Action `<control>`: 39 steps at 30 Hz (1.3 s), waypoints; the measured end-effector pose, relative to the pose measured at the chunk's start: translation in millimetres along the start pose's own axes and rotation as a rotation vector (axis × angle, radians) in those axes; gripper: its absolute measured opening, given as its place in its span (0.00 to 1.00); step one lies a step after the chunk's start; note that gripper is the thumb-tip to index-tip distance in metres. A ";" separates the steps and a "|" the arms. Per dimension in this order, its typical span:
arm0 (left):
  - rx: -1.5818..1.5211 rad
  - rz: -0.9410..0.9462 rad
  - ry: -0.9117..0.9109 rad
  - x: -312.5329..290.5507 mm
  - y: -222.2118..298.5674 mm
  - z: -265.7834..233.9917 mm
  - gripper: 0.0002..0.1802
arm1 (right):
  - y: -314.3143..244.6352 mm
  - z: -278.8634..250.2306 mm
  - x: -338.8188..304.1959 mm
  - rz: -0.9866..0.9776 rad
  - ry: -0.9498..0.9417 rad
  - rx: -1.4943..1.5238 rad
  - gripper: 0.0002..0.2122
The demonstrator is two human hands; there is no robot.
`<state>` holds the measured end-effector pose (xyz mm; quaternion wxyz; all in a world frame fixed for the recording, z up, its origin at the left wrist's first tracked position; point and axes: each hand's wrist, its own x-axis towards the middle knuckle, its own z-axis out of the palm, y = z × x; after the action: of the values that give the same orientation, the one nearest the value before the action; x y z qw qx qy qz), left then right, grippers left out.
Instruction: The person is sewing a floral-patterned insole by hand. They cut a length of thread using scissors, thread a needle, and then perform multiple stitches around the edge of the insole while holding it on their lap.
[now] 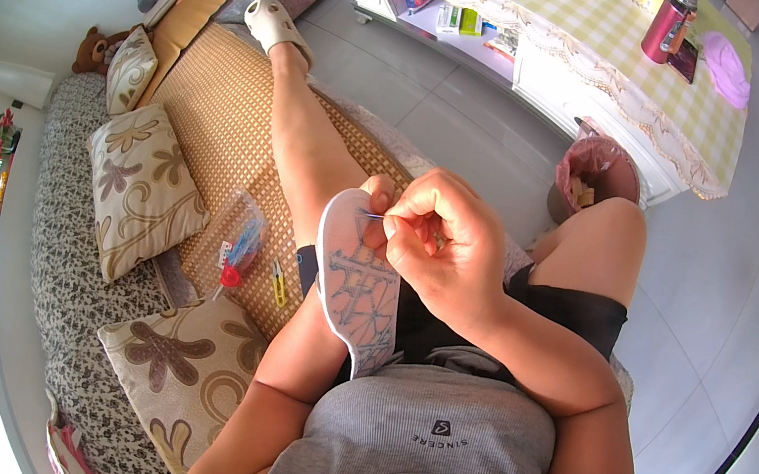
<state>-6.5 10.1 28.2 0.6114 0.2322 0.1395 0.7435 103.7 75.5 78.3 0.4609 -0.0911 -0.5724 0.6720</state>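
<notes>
On a woven mat (220,110) covering a sofa, a person sits seen from above, one leg stretched out along the mat with a white clog (275,24) on the foot. Both hands meet at mid-picture, over the lap. The left hand (376,198) is mostly hidden behind a white insole (357,279); only its fingertips show at the insole's upper edge, curled closed around it and holding it upright. The insole bears a blue stitched pattern of lines and stands between the forearms, its lower tip near the grey top. The right hand (445,238) is pinched shut, thumb and forefinger pressed together on a thin needle (373,216) that lies against the insole's top. No thread is clear enough to make out.

Beside the outstretched leg on the mat lie a clear bag (242,239) of coloured threads and small yellow snips (278,282). Three floral cushions (142,187) line the sofa's left side, with a brown teddy bear (95,49) beyond them. Across the grey tiled floor stands a table (555,25) with a yellow checked cloth, carrying a red bottle (668,24). A bin (596,173) with a pink liner sits just past the right knee.
</notes>
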 end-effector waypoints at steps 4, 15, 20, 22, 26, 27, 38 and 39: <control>-0.012 -0.003 0.037 -0.2 -0.1 -1.1 0.09 | 2.3 -3.5 -2.8 -0.045 -0.016 -0.061 0.07; -0.005 -0.014 0.065 -1.6 2.1 2.2 0.09 | 0.0 1.4 -1.8 -0.054 -0.012 -0.028 0.07; -0.011 -0.017 0.070 -2.4 2.7 2.4 0.09 | -0.2 1.4 -1.4 -0.089 -0.018 -0.087 0.07; -0.015 -0.019 0.074 -2.0 3.2 2.5 0.09 | -1.2 -0.2 -1.1 -0.081 -0.033 -0.106 0.07; -0.015 -0.019 0.083 -2.4 4.8 2.6 0.09 | -1.5 -0.4 -0.6 -0.085 -0.036 -0.112 0.07; -0.015 -0.022 0.085 -2.8 5.0 3.4 0.09 | -1.4 -0.2 -0.7 -0.085 -0.037 -0.113 0.07; -0.024 -0.048 0.186 -3.6 16.3 7.0 0.10 | 6.4 -6.1 0.1 0.020 -0.003 -0.197 0.05; -0.003 -0.048 0.209 -3.1 18.4 7.0 0.10 | 8.6 -5.8 -0.6 0.087 0.007 -0.153 0.04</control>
<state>-18.0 2.6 42.7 0.6115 0.1492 0.2069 0.7490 103.4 79.7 68.9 0.4251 -0.1530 -0.6159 0.6454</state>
